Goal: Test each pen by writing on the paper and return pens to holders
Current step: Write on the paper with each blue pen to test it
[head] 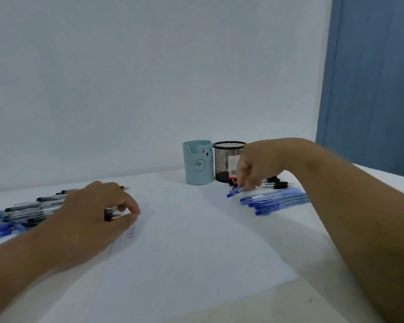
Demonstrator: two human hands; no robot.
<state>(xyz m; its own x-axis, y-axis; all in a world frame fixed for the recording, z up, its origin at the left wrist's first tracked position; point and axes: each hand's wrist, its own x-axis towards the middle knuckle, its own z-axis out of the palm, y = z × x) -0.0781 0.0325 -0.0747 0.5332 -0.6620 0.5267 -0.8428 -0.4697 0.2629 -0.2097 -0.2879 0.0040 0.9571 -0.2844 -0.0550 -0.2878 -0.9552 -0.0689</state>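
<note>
White table (173, 180): right hand (254, 166) pinches blue pen (235, 191); left hand (98, 210) seemingly grips half-hidden pen (112, 216)

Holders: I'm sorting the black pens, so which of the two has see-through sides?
The black mesh holder, right of the pale blue bear holder; the bear one has solid walls.

A white-covered bench (324, 306) runs to a plain pale wall (126, 78); a blue fabric curtain (371, 89) hangs at far right beside it.
</note>
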